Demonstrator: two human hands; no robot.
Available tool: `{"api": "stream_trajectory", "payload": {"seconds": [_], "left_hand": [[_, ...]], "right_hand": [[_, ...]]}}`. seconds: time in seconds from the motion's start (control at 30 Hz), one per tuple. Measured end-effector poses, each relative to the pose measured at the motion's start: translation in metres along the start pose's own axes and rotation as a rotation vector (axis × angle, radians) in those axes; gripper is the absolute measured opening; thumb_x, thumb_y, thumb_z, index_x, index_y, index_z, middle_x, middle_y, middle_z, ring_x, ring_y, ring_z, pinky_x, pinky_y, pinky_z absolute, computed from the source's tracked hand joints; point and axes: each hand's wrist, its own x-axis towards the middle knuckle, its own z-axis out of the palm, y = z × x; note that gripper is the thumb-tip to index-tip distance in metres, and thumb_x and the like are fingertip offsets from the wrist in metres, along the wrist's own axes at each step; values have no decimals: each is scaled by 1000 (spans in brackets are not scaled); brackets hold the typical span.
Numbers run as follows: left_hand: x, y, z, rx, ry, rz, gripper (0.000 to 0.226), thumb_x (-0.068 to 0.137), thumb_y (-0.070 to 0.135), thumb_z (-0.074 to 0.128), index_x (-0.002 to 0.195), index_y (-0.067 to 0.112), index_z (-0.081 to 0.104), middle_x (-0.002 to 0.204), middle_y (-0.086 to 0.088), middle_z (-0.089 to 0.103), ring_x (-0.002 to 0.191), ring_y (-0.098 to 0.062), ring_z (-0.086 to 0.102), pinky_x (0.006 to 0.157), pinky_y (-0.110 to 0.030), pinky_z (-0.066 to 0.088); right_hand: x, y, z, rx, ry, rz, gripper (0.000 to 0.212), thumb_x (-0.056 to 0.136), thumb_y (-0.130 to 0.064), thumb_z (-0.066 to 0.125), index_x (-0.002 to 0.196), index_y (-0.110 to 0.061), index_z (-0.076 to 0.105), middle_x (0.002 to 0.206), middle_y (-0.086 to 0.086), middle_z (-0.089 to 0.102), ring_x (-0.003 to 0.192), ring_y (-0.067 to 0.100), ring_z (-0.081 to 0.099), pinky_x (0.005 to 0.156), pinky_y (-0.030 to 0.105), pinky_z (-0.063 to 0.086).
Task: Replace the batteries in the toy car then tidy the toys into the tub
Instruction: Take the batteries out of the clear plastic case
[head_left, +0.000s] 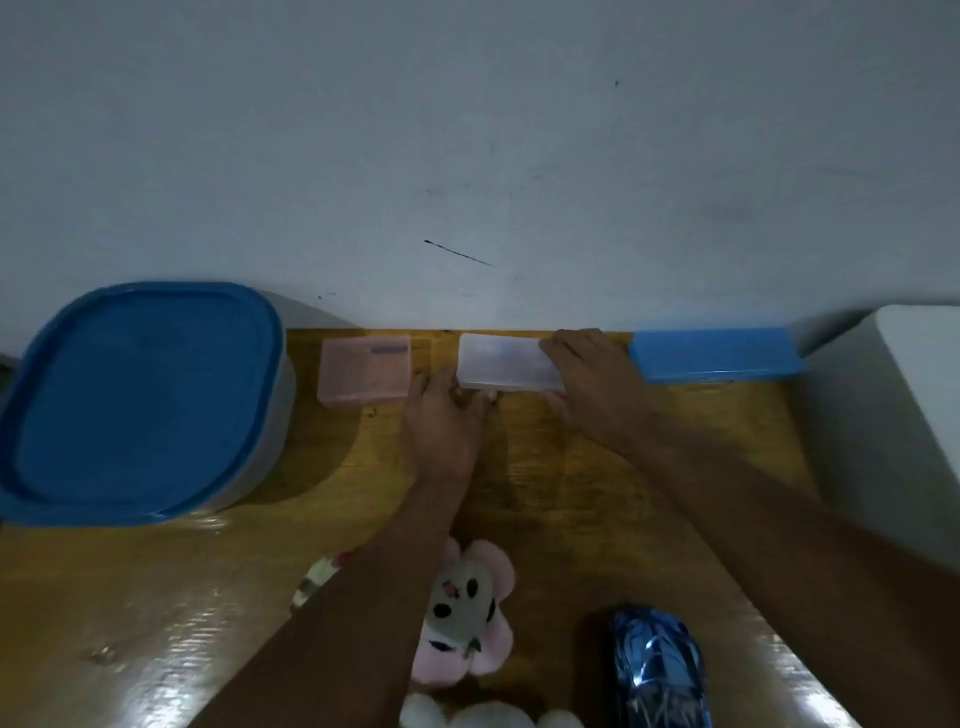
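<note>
A pale wall (467, 130) fills the top half of the view and the glossy wooden table (156, 597) runs right up against it. Far left on the table sits the grey tub (283, 415), closed under its blue lid (140, 400), the biggest thing here. Over at the right edge stands a white block (914, 395), too cropped to identify. Beside it, a long blue box (714, 356) lies flat against the wall.

Both bare forearms reach in from the bottom. The blue toy car (657, 670) sits at the near edge under the right forearm, shiny roof up, nobody touching it. To its left is a pink flower-shaped plush (467, 613) with a black-and-white face, and a white fluffy toy (467, 719) is just peeking in at the bottom edge. A flower-patterned soft thing (317, 577) shows beside the left forearm, mostly hidden.

Against the wall, between tub and blue box, there are two small flat cases. The pink case (363, 369) lies alone, closed. Just right of it is the frosted clear case (501, 361), and both hands are on it. The right hand (592, 379) is clamped over its right end, fingers across the top, touching the blue box's left end. The left hand (444, 415) has fingers curled against the near left corner, thumb up the left side, pinching it. What the case holds cannot be made out through the frosted lid
</note>
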Motion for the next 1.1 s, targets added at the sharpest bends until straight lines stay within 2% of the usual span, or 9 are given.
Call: {"api": "stream_trajectory", "payload": {"seconds": [0.17,0.33,0.43,0.5,0.57,0.67,0.77,0.87,1.1], "left_hand": [[-1,-2,1,-5,47,-35,39,82,41,70,115,20,66,112,0,64,102,-18,57,78,-23,36],[-1,-2,2,5,75,-31,42,82,43,70,117,19,66,113,-1,65,102,-17,57,78,-23,34],[-1,-3,3,0,74,-44,44,82,44,70,117,20,65,114,-1,64,103,-18,58,79,-23,36],[1,-4,4,6,79,-48,43,81,45,71,115,20,66,113,-1,64,101,-18,58,78,-24,37],[1,-4,5,12,80,-57,39,80,46,71,109,20,68,109,0,64,98,-17,58,76,-24,38],[0,-4,5,3,88,-73,31,79,44,73,94,18,69,97,2,62,87,-16,57,71,-26,41],[0,-4,6,-14,91,-79,26,78,43,74,86,20,65,89,4,60,81,-14,55,68,-27,41],[-1,-3,6,3,93,-85,25,78,42,75,82,21,63,86,5,59,79,-13,54,66,-26,40],[-1,-2,7,4,94,-89,26,78,43,75,77,21,60,84,5,58,76,-12,53,65,-26,37]], "right_hand": [[2,-1,-1,-158,8,-66,51,72,-22,76,116,0,62,112,21,66,100,38,63,82,48,54],[3,-3,-1,-214,-22,-105,52,87,-24,61,131,3,51,131,23,56,119,38,54,97,48,48],[3,3,1,-189,-33,-120,54,72,-22,77,116,5,63,115,25,66,102,39,66,75,52,57],[4,8,4,-182,-21,-134,51,68,-25,74,109,5,67,107,24,69,94,38,69,62,53,58],[4,11,4,-233,-2,-202,49,67,-27,69,105,5,68,103,23,70,89,37,71,55,52,56],[4,13,1,-327,-21,-248,50,66,-28,81,102,4,69,100,24,71,87,36,71,50,48,56],[6,6,-3,-386,-88,-256,57,81,-28,72,123,9,56,117,31,62,107,42,63,67,50,58],[7,0,0,-468,-165,-280,63,101,-26,45,147,6,17,146,35,31,135,46,35,99,52,45],[7,-13,-10,-627,-191,-343,61,99,-6,45,144,15,9,139,48,27,129,56,37,102,55,40]]}}
